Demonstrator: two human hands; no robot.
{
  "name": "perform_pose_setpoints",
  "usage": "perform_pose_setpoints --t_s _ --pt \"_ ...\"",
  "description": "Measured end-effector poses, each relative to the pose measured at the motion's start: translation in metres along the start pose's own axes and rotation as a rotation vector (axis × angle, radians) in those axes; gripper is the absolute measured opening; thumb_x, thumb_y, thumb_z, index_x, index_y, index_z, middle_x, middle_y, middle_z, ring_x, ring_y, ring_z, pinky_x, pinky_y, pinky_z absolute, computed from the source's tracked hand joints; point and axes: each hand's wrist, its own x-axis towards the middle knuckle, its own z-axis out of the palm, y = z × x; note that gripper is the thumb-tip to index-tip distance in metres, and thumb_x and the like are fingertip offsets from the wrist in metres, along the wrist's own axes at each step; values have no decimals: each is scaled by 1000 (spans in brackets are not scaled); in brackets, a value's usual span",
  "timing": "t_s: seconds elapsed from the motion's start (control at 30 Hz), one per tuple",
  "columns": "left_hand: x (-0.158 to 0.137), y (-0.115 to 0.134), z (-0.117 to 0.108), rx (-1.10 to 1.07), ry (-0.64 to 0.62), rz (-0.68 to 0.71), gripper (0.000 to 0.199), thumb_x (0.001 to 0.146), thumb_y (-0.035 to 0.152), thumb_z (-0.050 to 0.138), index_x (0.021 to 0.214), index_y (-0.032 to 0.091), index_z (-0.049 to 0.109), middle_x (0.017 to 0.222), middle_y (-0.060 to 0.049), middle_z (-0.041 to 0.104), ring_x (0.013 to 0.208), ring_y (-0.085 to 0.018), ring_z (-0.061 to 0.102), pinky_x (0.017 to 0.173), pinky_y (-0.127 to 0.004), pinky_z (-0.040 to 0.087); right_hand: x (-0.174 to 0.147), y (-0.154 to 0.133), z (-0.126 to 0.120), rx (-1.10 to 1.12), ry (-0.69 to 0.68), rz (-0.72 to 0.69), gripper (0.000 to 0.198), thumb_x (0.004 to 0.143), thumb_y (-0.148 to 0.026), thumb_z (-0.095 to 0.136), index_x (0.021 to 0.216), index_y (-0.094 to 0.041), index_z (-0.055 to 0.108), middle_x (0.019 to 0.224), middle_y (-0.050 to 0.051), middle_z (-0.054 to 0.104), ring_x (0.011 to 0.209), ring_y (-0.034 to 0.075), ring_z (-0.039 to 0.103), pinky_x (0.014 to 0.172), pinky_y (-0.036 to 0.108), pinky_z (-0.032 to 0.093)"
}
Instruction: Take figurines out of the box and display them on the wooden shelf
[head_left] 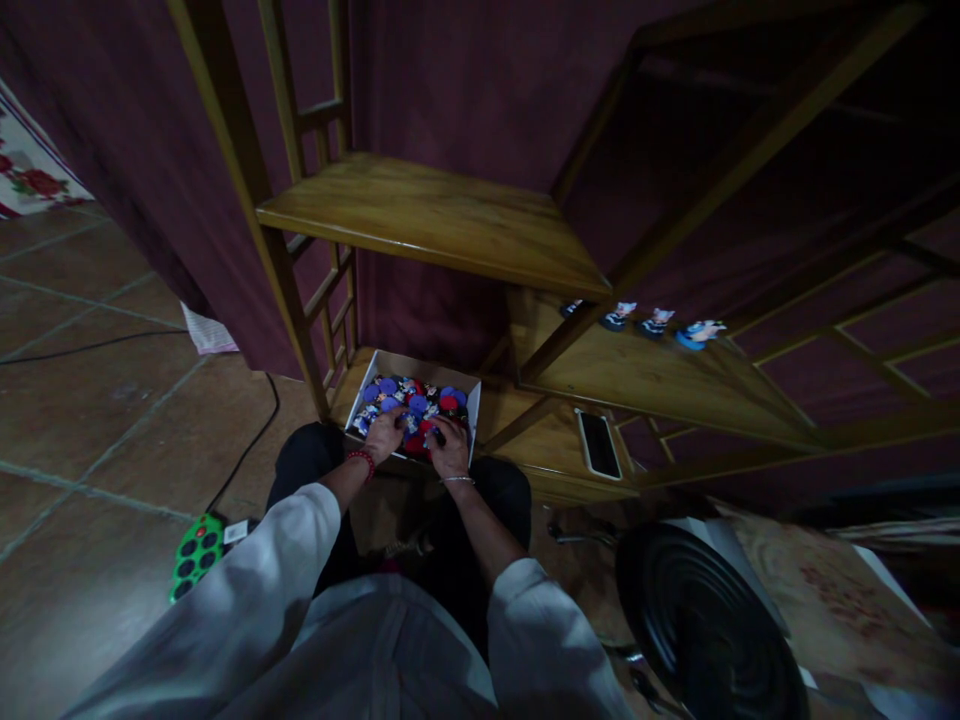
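Note:
A shallow white box [475, 412] full of small figurines [418, 403] with blue and red round bases sits on the low wooden shelf in front of me. Both of my hands reach into its near side. My left hand [385, 434], with a red bead bracelet at the wrist, has its fingers bent together among the figurines; what they grip is too small to make out. My right hand [451, 447], wearing a thin pale bracelet, curls thumb and fingers around a small dark figurine beside a red base. The fingertips are partly lost among the figurines.
Several figurines on blue bases [701, 334] stand on a raised shelf [637, 375] at the right. A phone-like dark panel with a white frame [599, 444] lies lower down. A wooden shelf board [435, 215] overhangs the box. A black round stool [705, 620] and a green power strip [197, 556] flank me.

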Motion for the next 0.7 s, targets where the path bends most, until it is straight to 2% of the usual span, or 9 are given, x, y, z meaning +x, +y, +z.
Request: perform_pose_setpoints --t_s 0.17,0.43,0.57,0.7 --pt "0 3 -1 -59 19 -20 35 77 21 54 111 18 55 89 -3 64 77 -12 59 70 -24 48 5 -2 1 -13 -67 -97 27 77 -26 49 102 -21 61 102 4 63 96 18 52 92 35 32" --pt "0 2 2 -251 15 9 26 74 22 58 99 16 60 87 -5 65 76 -13 60 68 -24 49 8 5 11 -42 -144 -109 35 78 -25 49 113 -23 54 97 2 66 90 17 55 90 34 34" --pt "0 1 1 -350 -31 -4 26 73 21 59 98 15 62 87 -5 66 68 -11 59 62 -22 49 10 5 14 -48 -161 -70 38 78 -26 49 115 -23 53 94 1 67 87 17 55 90 35 34" --pt "-2 5 -3 -427 -106 -63 30 74 21 56 103 14 61 76 -3 64 52 -7 52 48 -18 44 13 6 16 -50 -159 -15 38 75 -26 53 112 -22 56 89 1 68 86 17 56 88 33 36"
